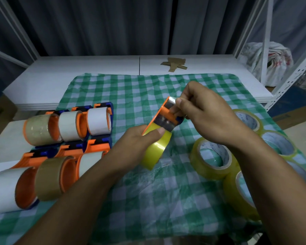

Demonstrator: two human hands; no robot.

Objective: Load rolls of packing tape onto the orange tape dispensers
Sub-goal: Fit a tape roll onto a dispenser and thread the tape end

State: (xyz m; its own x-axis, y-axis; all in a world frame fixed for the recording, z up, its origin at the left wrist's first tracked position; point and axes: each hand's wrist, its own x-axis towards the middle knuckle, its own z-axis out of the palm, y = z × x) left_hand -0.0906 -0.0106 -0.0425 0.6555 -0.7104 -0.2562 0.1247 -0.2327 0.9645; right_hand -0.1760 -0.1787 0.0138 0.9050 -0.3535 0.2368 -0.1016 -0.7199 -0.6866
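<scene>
While held, dispenser (163, 114) with roll (155, 151)

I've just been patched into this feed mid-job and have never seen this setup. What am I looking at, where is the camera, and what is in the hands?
There is no machine here: a person works with two bare hands, and the single picture comes from a wide-angle camera worn on the head, looking forward and down.

The left hand grips an orange tape dispenser that carries a yellow tape roll. The right hand pinches near the dispenser's top end, apparently the tape's free end, though that is hard to tell.

Everything lies on a green checked cloth over a white table. To the left sit six dispensers already holding rolls, in two rows. To the right lie loose yellow tape rolls. At the far edge of the table lie some cardboard scraps.
</scene>
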